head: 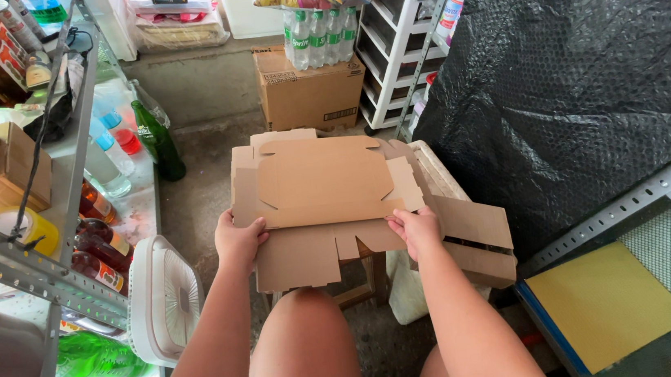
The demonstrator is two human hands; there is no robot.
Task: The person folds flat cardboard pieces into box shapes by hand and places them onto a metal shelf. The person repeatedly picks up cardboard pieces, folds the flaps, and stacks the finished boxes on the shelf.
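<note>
The flat, unfolded brown cardboard box blank [325, 202] lies at frame centre, resting on a wooden stool [365, 280] that is almost wholly hidden beneath it; only a leg and rail show at 6 o'clock of the blank. More brown cardboard pieces [475, 236] protrude at 4 o'clock, their extent concealed by the right forearm. The left hand [240, 240] grips the blank's edge at 8 o'clock; thumb on top, fingers curled under and out of sight, pinching the board. The right hand [417, 230] holds the edge at 4 o'clock; thumb pressed on the upper face, fingers folded under, likewise clamped on the board. A sealed brown carton [310, 92] stands at 12 o'clock; a green glass bottle [159, 140] at 10 o'clock; a white fan [164, 299], partly cut by the thigh, at 8 o'clock; black plastic sheeting [578, 67] at 2 o'clock.
</note>
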